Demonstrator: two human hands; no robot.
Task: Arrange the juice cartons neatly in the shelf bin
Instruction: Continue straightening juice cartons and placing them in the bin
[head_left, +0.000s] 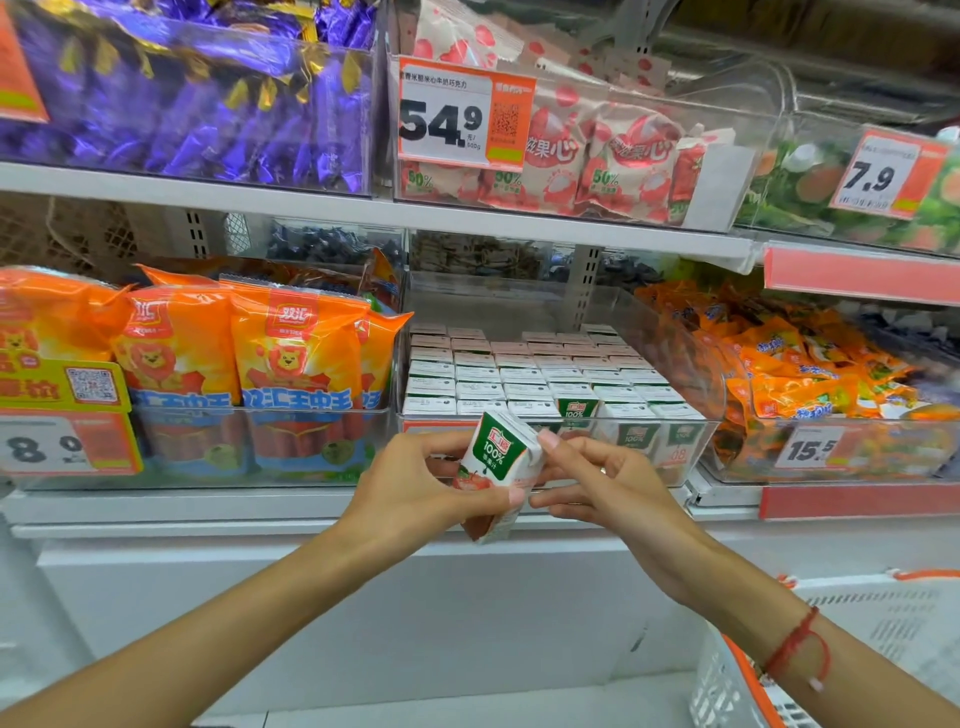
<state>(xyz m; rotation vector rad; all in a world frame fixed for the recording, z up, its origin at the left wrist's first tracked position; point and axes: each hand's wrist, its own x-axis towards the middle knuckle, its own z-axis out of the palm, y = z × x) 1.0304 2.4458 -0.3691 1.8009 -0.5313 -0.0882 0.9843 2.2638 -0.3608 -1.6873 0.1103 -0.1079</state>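
While both hands hold 1 juice carton (497, 467) tilted, left hand (415, 486) gripping, right hand (605, 480) pinching its edge, the nearly full shelf bin (675, 332) sits just beyond; forcing it in could topple the packed cartons (524, 371).

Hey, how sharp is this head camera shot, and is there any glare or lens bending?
Head view: the small white-and-green juice carton, held by left hand and right hand, is fairly sharp; the purple foil-wrapped sweets are smeared; the clear plastic shelf bin shows reflections; the white shelf edge bows from wide-angle distortion.
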